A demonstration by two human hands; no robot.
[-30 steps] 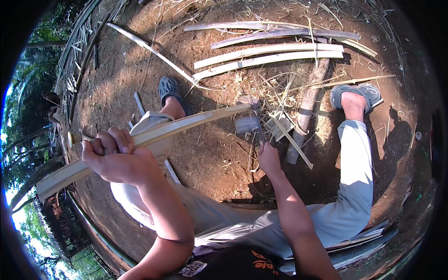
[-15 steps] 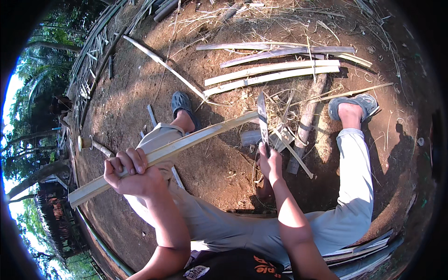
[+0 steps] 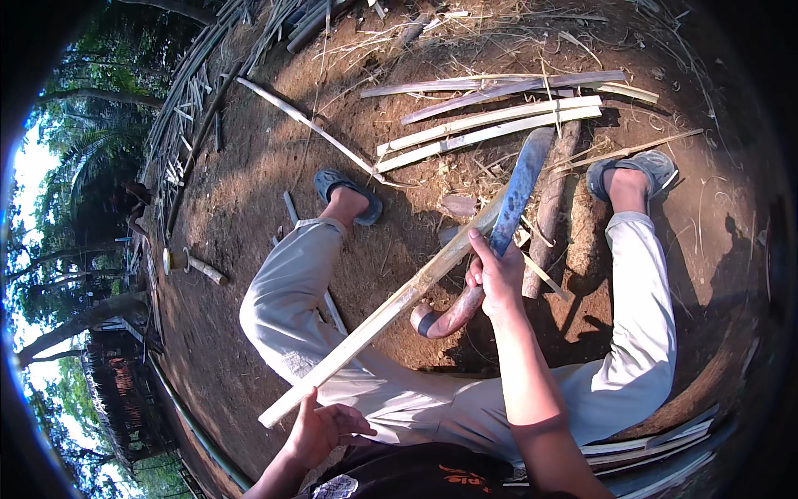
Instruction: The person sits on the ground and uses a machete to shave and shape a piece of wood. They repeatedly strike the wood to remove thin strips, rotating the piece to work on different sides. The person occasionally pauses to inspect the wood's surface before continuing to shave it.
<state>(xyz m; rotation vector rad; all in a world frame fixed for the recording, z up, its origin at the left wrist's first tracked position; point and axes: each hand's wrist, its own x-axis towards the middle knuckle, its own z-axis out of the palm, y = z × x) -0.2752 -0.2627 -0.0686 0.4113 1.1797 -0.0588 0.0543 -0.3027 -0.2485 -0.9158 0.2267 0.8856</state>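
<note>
My right hand (image 3: 500,281) is closed round a machete (image 3: 520,193) with a dark, stained blade and a curved brown wooden handle. Its blade points up and away from me, beside the far end of a long pale split-bamboo strip (image 3: 374,327). The strip slants from the blade down over my lap to the lower left. At its near end, my left hand (image 3: 328,428) lies palm up with fingers spread and loosely bent. Its thumb meets the strip's edge, but the fingers do not wrap round it.
Several split bamboo strips (image 3: 490,137) lie on the dirt beyond my feet. A short log (image 3: 553,208) lies by my right foot, among shavings. A long thin pole (image 3: 312,129) lies left of them. More strips (image 3: 648,445) are stacked at lower right.
My left hand has loosened its grip and dropped toward my lap. The strip has slid down to a steeper slant. The machete has swung rightward, bringing its curved handle into view.
</note>
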